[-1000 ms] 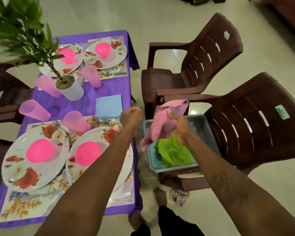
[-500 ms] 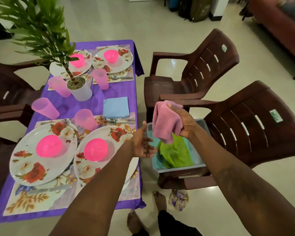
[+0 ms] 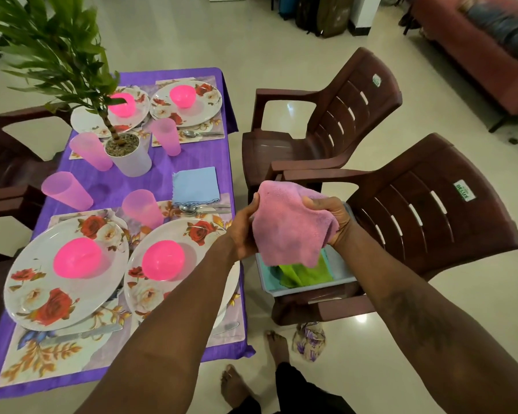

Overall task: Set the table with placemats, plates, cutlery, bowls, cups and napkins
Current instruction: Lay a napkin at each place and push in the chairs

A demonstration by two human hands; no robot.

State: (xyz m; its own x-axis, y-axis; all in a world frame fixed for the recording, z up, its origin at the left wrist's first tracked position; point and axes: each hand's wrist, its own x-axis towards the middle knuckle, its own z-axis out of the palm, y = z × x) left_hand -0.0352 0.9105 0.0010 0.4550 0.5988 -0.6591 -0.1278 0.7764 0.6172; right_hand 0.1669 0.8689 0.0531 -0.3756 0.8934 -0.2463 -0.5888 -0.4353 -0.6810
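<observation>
A pink napkin hangs between both hands above the grey tub on the near chair. My left hand grips its left edge and my right hand grips its right edge. A green napkin and a teal one lie in the tub. On the purple table a folded blue napkin lies by the near right setting. Floral plates carry pink bowls, with pink cups and cutlery on floral placemats.
A potted plant stands mid-table with leaves over the far left. Two brown plastic chairs stand right of the table; the nearer chair carries the tub. More chairs sit at the left edge. My bare feet are on the tiled floor.
My left hand moved right from the table edge and took hold of the pink napkin's left side. The napkin, bunched in my right hand before, now spreads between both hands.
</observation>
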